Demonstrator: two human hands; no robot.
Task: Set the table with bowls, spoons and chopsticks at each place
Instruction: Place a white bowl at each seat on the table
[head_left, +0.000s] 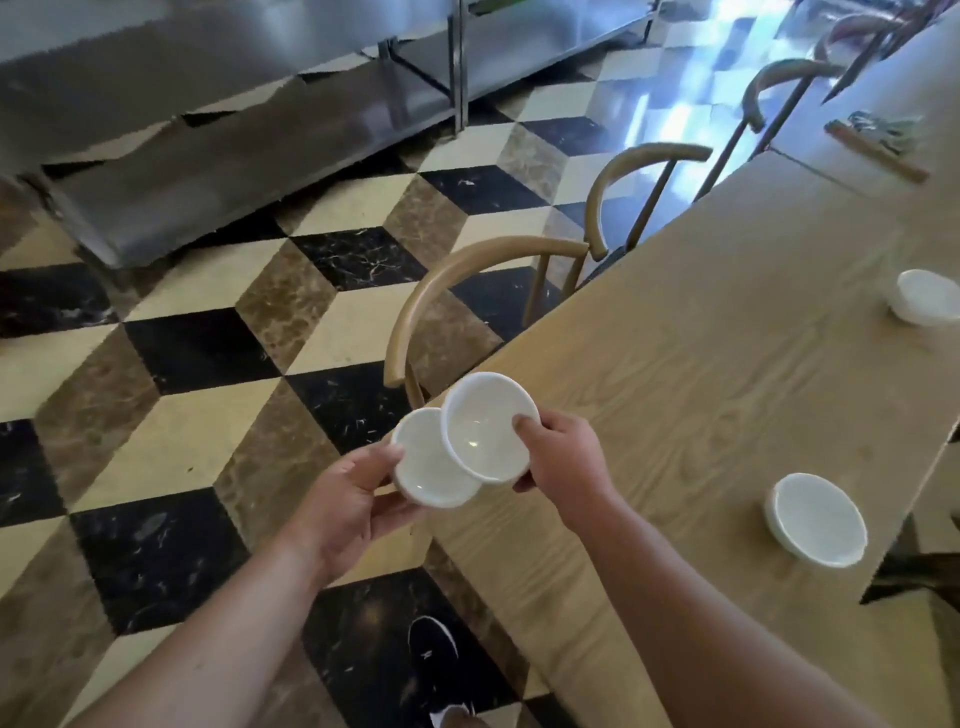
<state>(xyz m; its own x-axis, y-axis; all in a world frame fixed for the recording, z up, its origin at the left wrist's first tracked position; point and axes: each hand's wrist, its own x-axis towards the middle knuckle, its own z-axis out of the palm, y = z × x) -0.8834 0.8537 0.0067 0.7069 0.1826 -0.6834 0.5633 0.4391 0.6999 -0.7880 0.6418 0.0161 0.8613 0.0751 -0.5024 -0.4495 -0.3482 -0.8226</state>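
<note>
- A long light wooden table (701, 364) runs along the right side.
- One white bowl (815, 519) sits by its right edge, near end.
- A second white bowl (930, 297) sits farther along that edge.
- Far end: chopsticks (875, 150) beside what may be metal spoons (883, 127), blurred.

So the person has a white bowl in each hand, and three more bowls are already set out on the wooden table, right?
Not quite: the head view shows two bowls on the wooden table, not three, a near bowl and a far bowl. The rest holds: the left hand and right hand each hold a white bowl.
</note>
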